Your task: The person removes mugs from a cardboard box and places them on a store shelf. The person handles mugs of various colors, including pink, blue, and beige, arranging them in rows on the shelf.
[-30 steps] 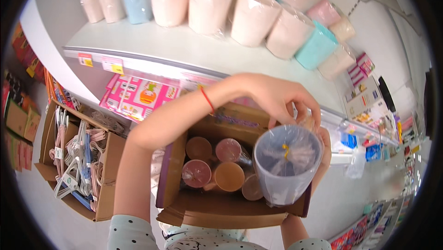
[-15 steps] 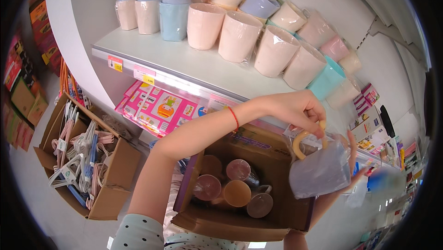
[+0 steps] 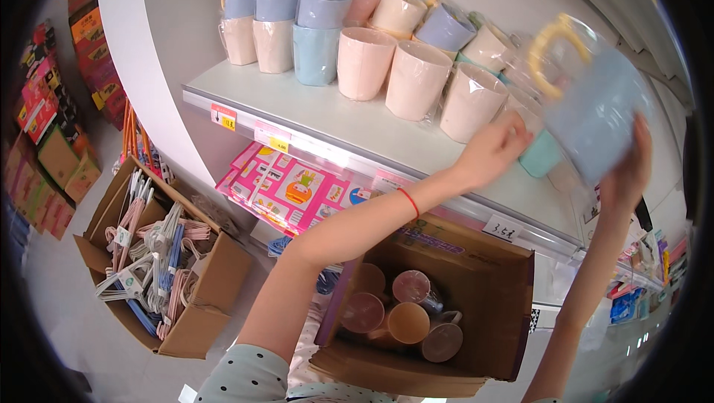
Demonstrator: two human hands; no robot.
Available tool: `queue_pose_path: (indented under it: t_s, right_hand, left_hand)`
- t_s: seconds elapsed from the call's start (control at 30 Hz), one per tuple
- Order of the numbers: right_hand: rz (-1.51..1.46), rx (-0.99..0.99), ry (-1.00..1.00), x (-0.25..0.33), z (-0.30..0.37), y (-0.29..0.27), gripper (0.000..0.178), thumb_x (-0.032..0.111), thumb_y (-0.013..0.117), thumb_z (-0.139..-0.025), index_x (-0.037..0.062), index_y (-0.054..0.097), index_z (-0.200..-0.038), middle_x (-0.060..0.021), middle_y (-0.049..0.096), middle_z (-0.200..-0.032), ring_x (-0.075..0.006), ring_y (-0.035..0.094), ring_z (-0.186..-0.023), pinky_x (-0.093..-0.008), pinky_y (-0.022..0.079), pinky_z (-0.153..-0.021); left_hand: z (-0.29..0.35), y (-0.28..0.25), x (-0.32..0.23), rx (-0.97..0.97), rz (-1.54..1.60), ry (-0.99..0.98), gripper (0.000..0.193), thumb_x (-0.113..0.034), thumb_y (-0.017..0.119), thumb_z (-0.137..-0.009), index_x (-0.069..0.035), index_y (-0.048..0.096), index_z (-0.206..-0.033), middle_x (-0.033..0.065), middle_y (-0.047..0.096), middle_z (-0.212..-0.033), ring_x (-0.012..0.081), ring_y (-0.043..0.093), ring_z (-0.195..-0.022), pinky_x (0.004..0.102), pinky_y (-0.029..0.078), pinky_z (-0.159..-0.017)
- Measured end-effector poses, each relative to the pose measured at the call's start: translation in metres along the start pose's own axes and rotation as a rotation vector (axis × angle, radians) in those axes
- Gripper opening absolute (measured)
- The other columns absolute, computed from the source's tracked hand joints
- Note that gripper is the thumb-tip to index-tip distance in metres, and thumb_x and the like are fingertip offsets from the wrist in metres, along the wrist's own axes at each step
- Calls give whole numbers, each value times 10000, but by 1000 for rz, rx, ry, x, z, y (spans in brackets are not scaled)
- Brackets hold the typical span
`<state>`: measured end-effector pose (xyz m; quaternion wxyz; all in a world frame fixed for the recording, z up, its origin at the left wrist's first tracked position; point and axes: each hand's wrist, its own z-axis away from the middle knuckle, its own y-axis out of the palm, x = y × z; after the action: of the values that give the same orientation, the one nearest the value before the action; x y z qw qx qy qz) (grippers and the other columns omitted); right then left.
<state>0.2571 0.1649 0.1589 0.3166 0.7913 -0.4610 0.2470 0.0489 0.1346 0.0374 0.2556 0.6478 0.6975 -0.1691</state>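
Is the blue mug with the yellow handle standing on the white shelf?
No, the blue mug with the yellow handle is held up in the right hand.

One raised blue mug showed between two and three o'clock! Five cups sat in one cardboard box at five, and one hanger box stood at eight. Up at eleven, three periwinkle mugs topped three others: two off-white mugs, one light-blue mug!
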Motion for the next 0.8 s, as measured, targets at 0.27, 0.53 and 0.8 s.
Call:
queue_pose_path:
  t_s: [0.27,0.53,0.8]
  right_hand:
    - [522,400,-103,-51,-24,191,923,453,847,-548,-11,460,-1247,-190,596,-1085,-260,613,-972,-347,488,-817]
    - [710,391,-52,-98,-49,260,1025,502,860,-532,-51,394,-1257,-241,572,-1107,-279,640,-931,-356,546,-711]
    - [811,348,-93,-143,-59,290,1080,559,845,-501,-106,400,-1226,-229,623,-999,-254,661,-661,-315,544,-556]
  left_hand:
    - [16,4,-14,439,-756,342,202,-221,582,-864,-45,537,-952,117,569,-560,324,572,-512,429,421,-477]
    - [17,4,-16,539,-809,258,206,-192,582,-844,-27,571,-968,127,599,-662,333,598,-599,438,461,-540]
    - [17,6,-7,362,-585,418,279,-173,611,-777,-74,607,-1038,144,635,-955,352,587,-930,469,457,-816]
